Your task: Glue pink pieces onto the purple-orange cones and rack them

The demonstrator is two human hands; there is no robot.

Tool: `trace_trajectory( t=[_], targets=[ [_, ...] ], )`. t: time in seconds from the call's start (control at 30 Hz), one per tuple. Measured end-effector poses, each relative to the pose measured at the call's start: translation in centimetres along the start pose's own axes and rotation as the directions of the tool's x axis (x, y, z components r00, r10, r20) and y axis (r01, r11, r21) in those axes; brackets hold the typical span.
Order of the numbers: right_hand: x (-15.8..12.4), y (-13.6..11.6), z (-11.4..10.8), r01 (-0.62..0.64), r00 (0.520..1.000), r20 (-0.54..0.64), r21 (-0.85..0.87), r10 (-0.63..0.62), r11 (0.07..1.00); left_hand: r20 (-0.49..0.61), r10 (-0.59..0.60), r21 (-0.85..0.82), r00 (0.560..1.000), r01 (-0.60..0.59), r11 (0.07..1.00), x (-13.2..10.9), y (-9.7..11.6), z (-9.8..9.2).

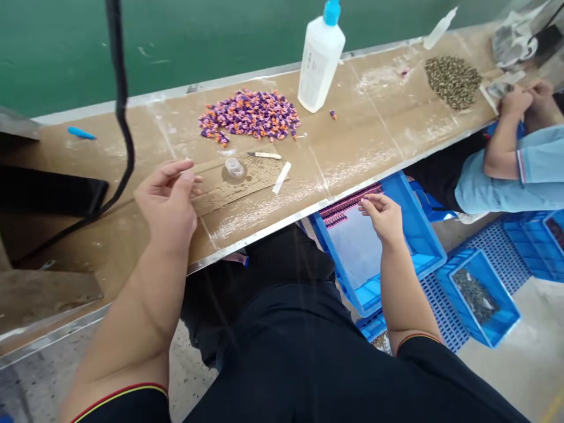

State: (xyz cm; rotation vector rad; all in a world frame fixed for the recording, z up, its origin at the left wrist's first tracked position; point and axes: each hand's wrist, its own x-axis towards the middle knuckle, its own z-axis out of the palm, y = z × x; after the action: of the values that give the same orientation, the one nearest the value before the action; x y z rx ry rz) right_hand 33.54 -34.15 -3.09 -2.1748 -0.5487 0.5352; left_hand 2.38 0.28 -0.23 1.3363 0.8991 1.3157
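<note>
My left hand (167, 197) hovers over the brown workbench (352, 147) with its fingers loosely curled, thumb and forefinger pinched near a scrap of cardboard (238, 185); what they hold is too small to make out. My right hand (383, 217) reaches down below the bench edge into a blue bin (414, 235), its fingertips at the rows of purple-and-orange pieces (348, 205) laid in the bin. A heap of the same purple-and-orange pieces (251, 114) lies on the bench beyond my left hand.
A white glue bottle with a blue cap (321, 56) stands behind the heap. A small knife (264, 155), a white stick (282, 177) and a clear cap (234, 167) lie nearby. A black cable (121, 100) hangs left. Another person's hands (524, 100) work by a dark pile (453, 81). More blue bins (480, 294) sit on the floor.
</note>
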Motion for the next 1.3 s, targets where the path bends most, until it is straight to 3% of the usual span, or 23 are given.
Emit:
trace_trajectory(
  t=[0.13, 0.3, 0.47, 0.73, 1.1, 1.3],
  targets=[
    [0.7, 5.8, -0.2, -0.229, 0.969, 0.053, -0.190, 0.243, 0.955, -0.050, -0.038, 0.009, 0.998, 0.038, 0.999, 0.1, 0.3, 0.7],
    [2.5, 8.2, 1.5, -0.304, 0.915, 0.121, -0.417, 0.384, 0.856, -0.055, -0.040, 0.062, 0.998, 0.043, 0.997, 0.1, 0.0, 0.7],
    [4.0, 8.6, 1.8, -0.220, 0.900, 0.185, -0.586, 0.393, 0.780, -0.068, -0.015, 0.166, 0.998, 0.026, 0.986, 0.3, -0.6, 0.5],
    [4.1, 8.1, 2.1, -0.097, 0.901, 0.236, -0.710, 0.365, 0.698, -0.011, 0.052, 0.091, 0.999, -0.050, 0.995, -0.1, 0.0, 0.7],
    [4.2, 7.1, 2.6, -0.013, 0.912, 0.228, -0.814, 0.340, 0.581, 0.001, 0.046, 0.124, 0.999, -0.045, 0.991, -0.4, 0.4, 0.5],
    [4.5, 7.2, 3.0, 0.003, 0.912, 0.237, -0.821, 0.336, 0.571, 0.013, 0.052, 0.117, 0.999, -0.053, 0.992, -0.2, 0.0, 0.3]
  ],
)
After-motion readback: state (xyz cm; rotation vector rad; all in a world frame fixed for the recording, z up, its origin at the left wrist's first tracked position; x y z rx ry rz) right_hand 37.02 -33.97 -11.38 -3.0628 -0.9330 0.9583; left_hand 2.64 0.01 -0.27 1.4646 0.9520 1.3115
